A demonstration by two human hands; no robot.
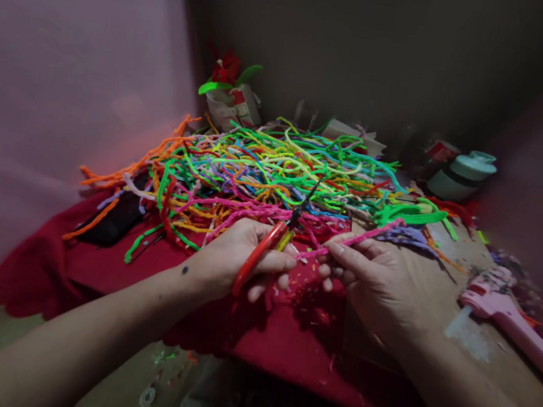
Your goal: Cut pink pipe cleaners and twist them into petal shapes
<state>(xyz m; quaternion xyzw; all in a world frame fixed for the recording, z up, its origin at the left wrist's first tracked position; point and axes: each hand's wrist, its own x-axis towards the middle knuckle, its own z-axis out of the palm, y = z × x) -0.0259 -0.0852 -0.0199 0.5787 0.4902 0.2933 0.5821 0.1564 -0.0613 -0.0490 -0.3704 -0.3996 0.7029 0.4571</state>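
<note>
My left hand (239, 253) is closed around long-nose pliers (265, 250) with red and yellow handles, their dark jaws pointing up and away. Its fingertips also touch the near end of a pink pipe cleaner (371, 234). Between thumb and fingers, my right hand (368, 271) pinches that same pipe cleaner, whose free end runs up to the right. Just beyond both hands spreads a large heap of multicoloured pipe cleaners (266, 169), green, yellow, orange, pink and purple. Small pink and red fuzz clippings lie on the red cloth (292, 341) under the hands.
A pink glue gun (512, 318) lies at the right on a brown board (466, 258). Behind stand a jar with a pale teal lid (467, 174) and a red flower with green leaves (227, 69). A dark object (114, 225) sits at the left under the heap's edge.
</note>
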